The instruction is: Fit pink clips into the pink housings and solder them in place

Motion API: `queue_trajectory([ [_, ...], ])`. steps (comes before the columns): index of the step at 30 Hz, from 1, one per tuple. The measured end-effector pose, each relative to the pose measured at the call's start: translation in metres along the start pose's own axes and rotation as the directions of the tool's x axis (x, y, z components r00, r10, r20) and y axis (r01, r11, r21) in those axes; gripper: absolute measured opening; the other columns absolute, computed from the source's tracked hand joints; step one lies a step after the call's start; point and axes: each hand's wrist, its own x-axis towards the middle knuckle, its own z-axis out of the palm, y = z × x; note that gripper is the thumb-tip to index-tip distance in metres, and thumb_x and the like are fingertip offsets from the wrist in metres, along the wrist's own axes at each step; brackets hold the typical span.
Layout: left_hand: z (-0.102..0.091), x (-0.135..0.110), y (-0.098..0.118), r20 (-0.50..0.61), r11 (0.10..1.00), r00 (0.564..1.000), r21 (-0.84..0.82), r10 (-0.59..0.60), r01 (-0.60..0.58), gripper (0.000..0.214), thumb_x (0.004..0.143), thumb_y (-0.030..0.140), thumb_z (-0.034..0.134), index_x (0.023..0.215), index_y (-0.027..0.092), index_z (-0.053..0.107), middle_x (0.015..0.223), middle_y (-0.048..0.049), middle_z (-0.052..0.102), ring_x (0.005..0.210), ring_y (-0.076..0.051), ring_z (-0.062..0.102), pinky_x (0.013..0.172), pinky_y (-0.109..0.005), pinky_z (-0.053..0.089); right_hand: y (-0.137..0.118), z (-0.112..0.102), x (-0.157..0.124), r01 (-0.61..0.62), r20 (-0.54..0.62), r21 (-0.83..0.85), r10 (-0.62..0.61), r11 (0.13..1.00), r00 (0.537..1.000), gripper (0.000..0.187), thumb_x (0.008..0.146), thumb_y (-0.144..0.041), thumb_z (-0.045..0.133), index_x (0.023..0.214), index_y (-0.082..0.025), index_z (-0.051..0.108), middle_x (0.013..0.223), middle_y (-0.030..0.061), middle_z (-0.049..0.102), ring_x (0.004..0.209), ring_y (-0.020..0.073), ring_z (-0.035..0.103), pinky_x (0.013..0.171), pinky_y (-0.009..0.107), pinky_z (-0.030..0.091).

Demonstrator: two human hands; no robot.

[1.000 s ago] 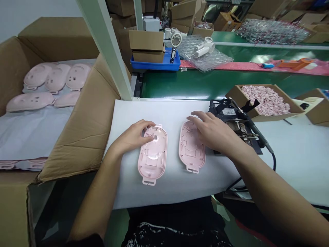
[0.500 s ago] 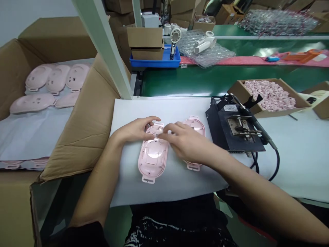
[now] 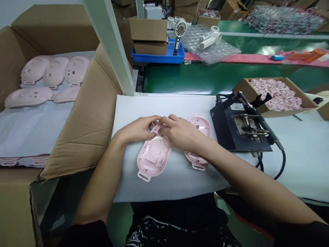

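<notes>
Head view: pink housings [image 3: 153, 157] on white foam [image 3: 144, 109], green workbench [image 3: 195, 79].

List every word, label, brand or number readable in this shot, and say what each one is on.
Nothing can be read: the white label on the black soldering station is too small to read, and the pink plastic shell shows no legible marking.

A pale wall [image 3: 7, 10] shows at far left, behind a white upright post [image 3: 113, 51]. A long green assembly-line belt [image 3: 205, 77] runs across the far side, with stacked cardboard cartons [image 3: 232, 10] beyond it and green floor [image 3: 118, 230] near.
</notes>
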Motion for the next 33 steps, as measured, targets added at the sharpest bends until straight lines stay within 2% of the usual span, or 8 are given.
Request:
queue_trajectory([
  [5,0.005,0.002,0.002,-0.009,1.000,1.000,0.018,-0.007,0.007,0.041,0.082,0.025,0.063,0.122,0.021,0.063,0.103,-0.0033,0.069,0.084,-0.018,0.060,0.071,-0.032,0.045,0.005,-0.001,-0.001,0.044,-0.033,0.110,-0.041,0.993,0.999,0.033,0.091,-0.005,0.048,0.109,-0.016,0.074,0.136,0.0124,0.057,0.106,0.0264,0.054,0.091,0.042,0.051],
  [8,0.008,0.003,0.002,-0.023,0.999,1.000,0.044,-0.019,0.020,0.035,0.081,0.027,0.063,0.115,0.019,0.065,0.105,-0.0054,0.069,0.090,-0.021,0.062,0.076,-0.034,0.046,0.011,-0.012,-0.016,-0.049,-0.188,0.223,0.092,0.973,0.978,0.037,0.096,-0.011,0.044,0.123,-0.020,0.067,0.135,0.0106,0.058,0.117,0.0281,0.056,0.094,0.044,0.054],
  [11,0.009,0.002,0.004,-0.043,0.993,0.997,0.093,-0.068,0.072,0.024,0.077,0.025,0.064,0.100,0.018,0.064,0.102,-0.0058,0.067,0.091,-0.022,0.062,0.075,-0.034,0.047,0.031,-0.026,-0.036,-0.227,-0.258,0.175,0.267,0.958,0.929,0.042,0.097,-0.016,0.042,0.135,-0.019,0.059,0.136,0.0126,0.059,0.123,0.0319,0.055,0.102,0.051,0.050],
  [15,0.007,0.001,0.010,-0.065,0.981,0.983,-0.108,-0.171,0.164,0.019,0.079,0.026,0.062,0.095,0.020,0.054,0.087,0.0001,0.061,0.077,-0.017,0.059,0.063,-0.029,0.046,0.068,-0.039,-0.053,-0.393,0.022,-0.046,0.394,0.918,0.919,0.049,0.094,-0.022,0.046,0.143,-0.014,0.050,0.133,0.0185,0.061,0.118,0.0385,0.059,0.100,0.057,0.049],
  [18,0.005,0.001,0.013,-0.041,0.921,0.979,-0.349,-0.201,0.174,0.024,0.078,0.022,0.063,0.100,0.020,0.053,0.083,0.0024,0.061,0.072,-0.015,0.060,0.060,-0.025,0.047,0.087,-0.043,-0.055,-0.454,0.290,-0.032,0.443,0.890,0.848,0.047,0.094,-0.031,0.047,0.140,-0.019,0.052,0.125,0.0155,0.066,0.109,0.0351,0.065,0.091,0.051,0.053],
  [20,0.004,0.003,0.013,-0.045,0.901,0.979,-0.402,-0.200,0.166,0.027,0.074,0.019,0.065,0.099,0.019,0.056,0.082,0.0025,0.062,0.071,-0.013,0.060,0.059,-0.023,0.047,0.094,-0.043,-0.052,-0.484,0.389,-0.011,0.450,0.875,0.804,0.045,0.093,-0.035,0.048,0.135,-0.021,0.056,0.125,0.0146,0.066,0.107,0.0335,0.066,0.089,0.048,0.054],
  [27,0.008,0.008,0.007,-0.063,0.896,0.964,-0.389,-0.257,0.214,0.027,0.075,0.020,0.066,0.101,0.019,0.059,0.087,-0.0001,0.067,0.077,-0.018,0.067,0.061,-0.026,0.050,0.100,-0.036,-0.040,-0.492,0.440,-0.002,0.443,0.870,0.781,0.042,0.087,-0.032,0.056,0.127,-0.018,0.060,0.126,0.0139,0.066,0.110,0.0310,0.065,0.087,0.041,0.052],
  [33,0.008,0.008,0.009,-0.122,0.951,0.964,-0.231,-0.237,0.204,0.031,0.080,0.025,0.067,0.110,0.020,0.067,0.105,-0.0031,0.073,0.092,-0.021,0.070,0.074,-0.030,0.053,0.100,-0.037,-0.026,-0.492,0.494,-0.065,0.457,0.868,0.740,0.041,0.087,-0.028,0.062,0.126,-0.017,0.060,0.121,0.0153,0.068,0.105,0.0319,0.066,0.082,0.040,0.052],
])
